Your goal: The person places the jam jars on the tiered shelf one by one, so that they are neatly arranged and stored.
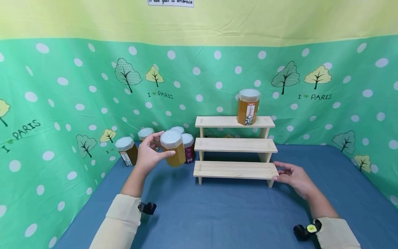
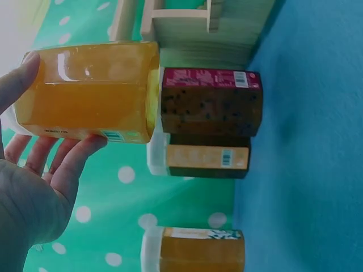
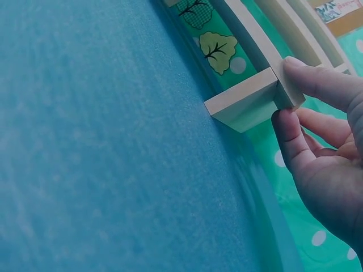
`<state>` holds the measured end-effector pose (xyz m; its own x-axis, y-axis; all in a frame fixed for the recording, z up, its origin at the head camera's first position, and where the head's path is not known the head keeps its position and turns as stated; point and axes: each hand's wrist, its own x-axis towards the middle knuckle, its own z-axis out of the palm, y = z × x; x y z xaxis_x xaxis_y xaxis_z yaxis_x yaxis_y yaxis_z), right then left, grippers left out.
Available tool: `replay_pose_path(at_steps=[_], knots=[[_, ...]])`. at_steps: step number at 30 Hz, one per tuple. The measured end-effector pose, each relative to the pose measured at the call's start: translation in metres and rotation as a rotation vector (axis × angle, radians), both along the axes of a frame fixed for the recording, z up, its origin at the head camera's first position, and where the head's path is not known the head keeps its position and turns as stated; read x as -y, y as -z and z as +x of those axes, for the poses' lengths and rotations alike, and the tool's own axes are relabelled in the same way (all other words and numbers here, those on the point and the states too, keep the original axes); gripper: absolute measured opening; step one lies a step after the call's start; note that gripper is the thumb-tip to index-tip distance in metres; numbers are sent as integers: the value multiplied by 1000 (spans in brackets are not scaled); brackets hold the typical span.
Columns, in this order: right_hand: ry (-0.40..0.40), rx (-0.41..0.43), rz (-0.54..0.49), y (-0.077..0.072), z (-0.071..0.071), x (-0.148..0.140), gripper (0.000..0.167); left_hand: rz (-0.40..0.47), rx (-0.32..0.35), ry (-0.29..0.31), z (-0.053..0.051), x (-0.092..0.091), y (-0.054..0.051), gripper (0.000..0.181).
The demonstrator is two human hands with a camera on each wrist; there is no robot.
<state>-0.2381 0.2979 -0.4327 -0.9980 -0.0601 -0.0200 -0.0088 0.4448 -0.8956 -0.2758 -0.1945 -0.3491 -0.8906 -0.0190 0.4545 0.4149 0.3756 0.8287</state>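
On a blue desk (image 1: 224, 214), the right hand (image 1: 295, 180) pinches the right end of the lowest tier of a wooden stand (image 1: 233, 144); to the left, the left hand (image 1: 147, 155) grasps an amber jar (image 1: 174, 154) raised off the surface, thumb and fingers on opposite sides. Just beyond it stand other lidded jars, including a magenta-labelled jar (image 1: 189, 155). Farther, a labelled jar (image 1: 248, 110) stands right of centre on the top tier, before a dotted green backdrop (image 1: 217, 71). The raised jar could knock the magenta-labelled one if its base swings low, or slip if the grip on its smooth sides loosens; a push by the right hand could skew the stand. The left wrist view shows a barcode on the magenta label, not discernible from the head; only the head view includes both hands.
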Motion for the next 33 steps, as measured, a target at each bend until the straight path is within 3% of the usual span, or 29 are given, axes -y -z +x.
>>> replay_pose_path(at_steps=[24, 33], knots=[[-24, -24, -6, 0, 0, 0, 74, -6, -38, 62, -3, -29, -28, 75], [-16, -6, -4, 0, 0, 0, 75, -19, -17, 78, -8, -42, -37, 75]])
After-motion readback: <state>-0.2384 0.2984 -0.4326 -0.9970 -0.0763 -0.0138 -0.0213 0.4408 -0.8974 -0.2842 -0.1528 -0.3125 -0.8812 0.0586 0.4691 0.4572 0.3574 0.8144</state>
